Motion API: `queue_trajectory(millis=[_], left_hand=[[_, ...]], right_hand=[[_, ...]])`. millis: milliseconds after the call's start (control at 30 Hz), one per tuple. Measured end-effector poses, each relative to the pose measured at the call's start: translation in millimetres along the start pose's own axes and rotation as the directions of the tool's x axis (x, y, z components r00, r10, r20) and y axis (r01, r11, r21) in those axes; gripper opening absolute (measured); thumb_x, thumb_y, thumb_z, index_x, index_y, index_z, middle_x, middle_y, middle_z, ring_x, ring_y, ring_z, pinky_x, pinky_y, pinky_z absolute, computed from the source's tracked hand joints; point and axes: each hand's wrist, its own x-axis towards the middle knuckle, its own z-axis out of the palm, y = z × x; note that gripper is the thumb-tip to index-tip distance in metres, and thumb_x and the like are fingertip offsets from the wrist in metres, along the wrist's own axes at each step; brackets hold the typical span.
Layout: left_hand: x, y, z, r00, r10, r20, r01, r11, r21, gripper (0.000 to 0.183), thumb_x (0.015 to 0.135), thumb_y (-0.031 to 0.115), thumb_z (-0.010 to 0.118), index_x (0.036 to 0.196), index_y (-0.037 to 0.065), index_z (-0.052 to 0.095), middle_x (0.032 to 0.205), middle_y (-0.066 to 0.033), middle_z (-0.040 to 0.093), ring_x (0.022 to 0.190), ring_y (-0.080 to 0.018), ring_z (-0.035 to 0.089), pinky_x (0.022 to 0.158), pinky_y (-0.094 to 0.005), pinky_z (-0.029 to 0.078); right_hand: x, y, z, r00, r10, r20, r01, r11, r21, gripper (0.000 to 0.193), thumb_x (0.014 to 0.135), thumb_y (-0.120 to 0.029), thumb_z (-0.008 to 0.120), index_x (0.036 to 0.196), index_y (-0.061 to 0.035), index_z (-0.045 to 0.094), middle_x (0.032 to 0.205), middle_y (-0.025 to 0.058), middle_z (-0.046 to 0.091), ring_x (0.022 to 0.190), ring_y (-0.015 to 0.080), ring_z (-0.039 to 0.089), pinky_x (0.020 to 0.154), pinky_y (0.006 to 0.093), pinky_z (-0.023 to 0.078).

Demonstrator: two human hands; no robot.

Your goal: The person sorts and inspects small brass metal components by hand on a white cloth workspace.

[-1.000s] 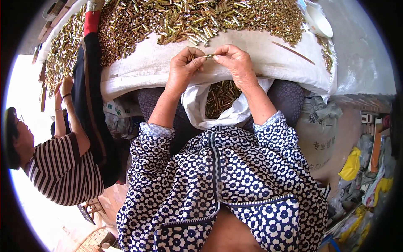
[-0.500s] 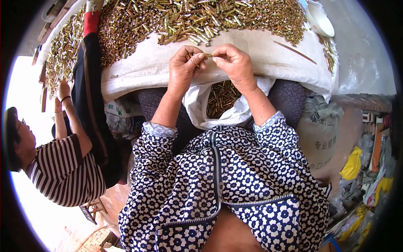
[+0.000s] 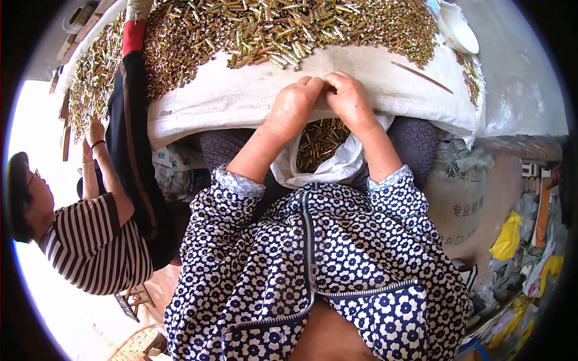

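My left hand (image 3: 296, 103) and my right hand (image 3: 349, 101) meet at the fingertips above the near edge of a cloth-covered table (image 3: 373, 69). Both are closed, and the fingers hide whatever is between them. Just beyond lies a wide heap of small brass-coloured metal tubes (image 3: 274, 33), mixed with smaller ring-like pieces (image 3: 394, 30). Below my hands, between my knees, an open white sack (image 3: 288, 163) holds many thin brass-coloured metal pieces (image 3: 320, 141).
A thin brown stick (image 3: 422, 77) lies on the cloth at the right, near a white bowl (image 3: 459, 31). At the left a co-worker in a striped shirt (image 3: 99, 246) reaches to the heap. Plastic bags and a yellow bag (image 3: 506, 236) lie at the lower right.
Half a second ago my hands were slightly apart, pinching a small brass-coloured metal piece. The left hand has moved right and turned over, and the fingertips now meet, hiding the piece.
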Motion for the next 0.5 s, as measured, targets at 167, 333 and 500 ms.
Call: queue_trajectory(millis=[167, 333, 500], left_hand=[[-1.9, 1.6, -2.7, 0.997, -0.043, 0.067, 0.036, 0.994, 0.107, 0.008, 0.081, 0.006, 0.055, 0.089, 0.005, 0.054, 0.084, -0.0167, 0.059, 0.074, -0.0356, 0.062, 0.064, -0.0417, 0.049], [-26.5, 21.8, -21.0, 0.956, 0.082, 0.282, 0.001, 0.959, -0.282, 0.024, 0.082, 0.013, 0.067, 0.101, 0.003, 0.057, 0.09, -0.014, 0.062, 0.076, -0.0317, 0.063, 0.068, -0.0363, 0.051], [-19.0, -7.0, -29.9, 0.994, -0.104, -0.046, 0.085, 0.949, -0.304, 0.015, 0.08, 0.009, 0.066, 0.094, 0.004, 0.062, 0.085, -0.0156, 0.063, 0.072, -0.0322, 0.062, 0.063, -0.0365, 0.05]], right_hand=[[1.3, 5.9, 0.2, 0.996, 0.08, -0.04, -0.077, 0.995, 0.059, 0.015, 0.073, 0.003, 0.057, 0.086, -0.0021, 0.061, 0.084, 0.0115, 0.062, 0.077, 0.0247, 0.062, 0.069, 0.0322, 0.049], [8.4, 3.1, 0.9, 0.997, 0.03, -0.076, -0.028, 0.999, 0.029, 0.015, 0.076, 0.0, 0.058, 0.09, -0.0033, 0.061, 0.086, 0.0112, 0.062, 0.077, 0.0238, 0.063, 0.07, 0.0328, 0.05], [23.5, -6.6, 19.0, 0.991, -0.116, -0.073, 0.111, 0.992, -0.067, 0.016, 0.077, -0.001, 0.059, 0.091, -0.0054, 0.062, 0.089, 0.0108, 0.062, 0.085, 0.0277, 0.061, 0.072, 0.0358, 0.05]])
